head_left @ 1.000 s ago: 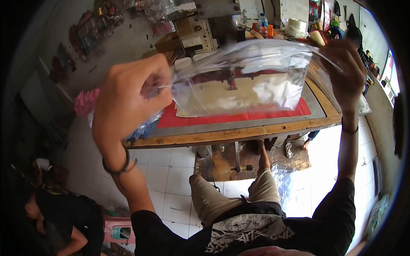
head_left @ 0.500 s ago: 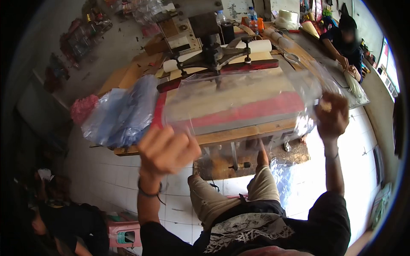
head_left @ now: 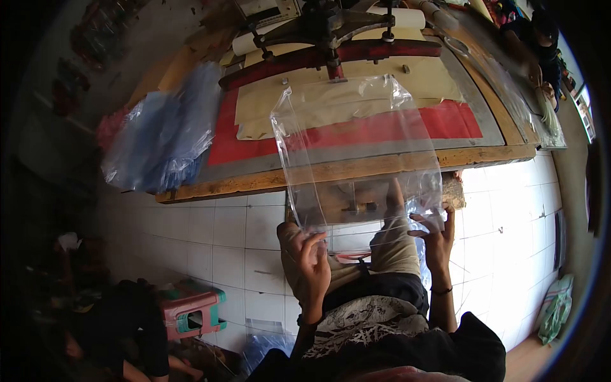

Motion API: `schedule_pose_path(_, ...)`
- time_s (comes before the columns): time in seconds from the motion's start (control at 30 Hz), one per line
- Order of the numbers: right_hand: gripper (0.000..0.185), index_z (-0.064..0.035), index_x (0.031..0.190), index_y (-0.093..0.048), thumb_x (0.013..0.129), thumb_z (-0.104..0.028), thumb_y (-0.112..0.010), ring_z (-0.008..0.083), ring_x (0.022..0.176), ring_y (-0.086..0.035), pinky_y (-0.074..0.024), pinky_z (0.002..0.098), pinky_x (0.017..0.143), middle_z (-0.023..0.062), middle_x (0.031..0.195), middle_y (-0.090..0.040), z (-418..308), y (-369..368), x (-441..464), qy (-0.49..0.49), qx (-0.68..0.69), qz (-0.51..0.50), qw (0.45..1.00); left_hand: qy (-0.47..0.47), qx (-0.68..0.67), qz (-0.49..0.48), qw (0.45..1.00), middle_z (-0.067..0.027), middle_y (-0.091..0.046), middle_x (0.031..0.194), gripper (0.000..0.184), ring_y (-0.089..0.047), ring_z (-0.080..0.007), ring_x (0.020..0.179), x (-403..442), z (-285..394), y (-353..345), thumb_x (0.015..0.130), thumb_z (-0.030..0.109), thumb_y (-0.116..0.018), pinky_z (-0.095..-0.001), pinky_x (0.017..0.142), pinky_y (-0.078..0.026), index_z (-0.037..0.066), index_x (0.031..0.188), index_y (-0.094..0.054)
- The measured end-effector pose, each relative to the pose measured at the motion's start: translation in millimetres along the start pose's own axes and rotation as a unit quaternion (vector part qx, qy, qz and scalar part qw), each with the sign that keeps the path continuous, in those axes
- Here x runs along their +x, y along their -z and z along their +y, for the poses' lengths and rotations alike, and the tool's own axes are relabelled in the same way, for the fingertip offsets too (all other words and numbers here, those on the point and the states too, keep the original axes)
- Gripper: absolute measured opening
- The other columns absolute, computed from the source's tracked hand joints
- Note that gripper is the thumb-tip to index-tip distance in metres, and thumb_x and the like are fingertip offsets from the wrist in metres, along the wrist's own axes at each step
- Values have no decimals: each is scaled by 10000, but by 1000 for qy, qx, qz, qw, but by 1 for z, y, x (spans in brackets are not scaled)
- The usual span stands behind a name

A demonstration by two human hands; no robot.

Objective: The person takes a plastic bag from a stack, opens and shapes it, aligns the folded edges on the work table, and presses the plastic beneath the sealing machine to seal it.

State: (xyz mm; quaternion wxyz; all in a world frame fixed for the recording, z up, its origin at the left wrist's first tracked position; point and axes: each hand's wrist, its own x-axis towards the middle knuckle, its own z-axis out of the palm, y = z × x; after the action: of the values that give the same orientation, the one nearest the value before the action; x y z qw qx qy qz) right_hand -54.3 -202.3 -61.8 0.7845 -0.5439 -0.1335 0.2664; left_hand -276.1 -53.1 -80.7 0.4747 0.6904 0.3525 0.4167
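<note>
A clear plastic bag (head_left: 363,146) is stretched flat between my hands and the table, its far end over the tan sheet (head_left: 254,105) and red sheet (head_left: 232,141). My left hand (head_left: 313,262) pinches its near left corner, fingers curled. At the near right corner, my right hand (head_left: 436,239) holds the bag's edge between thumb and fingers. Beyond the bag stands a press with a long dark red bar (head_left: 356,54), raised over the tan sheet.
A pile of bluish plastic bags (head_left: 162,134) lies on the table's left end. The wooden table edge (head_left: 223,184) runs before me. One person (head_left: 534,48) works at the back right, another (head_left: 121,331) sits low left by a pink stool (head_left: 191,315).
Both hands have come down and closer to my body, drawing the clear bag out toward me over the table edge. The view has tilted downward.
</note>
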Motion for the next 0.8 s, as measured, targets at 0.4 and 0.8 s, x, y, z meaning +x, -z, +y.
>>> schedule_pose_path(0.4,575,67,1296,-484,1012,-430,-435,306,902,-691,-621,459,674,213,1079,-634,-46,34,21,-51,-4,-64,997,139,-334,-96,927,-208,-640,1078,568,-683,-353,922,15,23,25,899,108,-638,-475,837,-556,59,1400,-376)
schedule_pose_path(0.8,232,-15,928,-555,808,-18,-755,347,969,-693,-627,463,764,256,1072,-659,-72,109,6,-52,-145,-195,969,168,-353,-360,847,-223,-568,1344,376,-682,-250,1010,31,37,3,1052,90,-429,-356,824,-586,23,1416,-363)
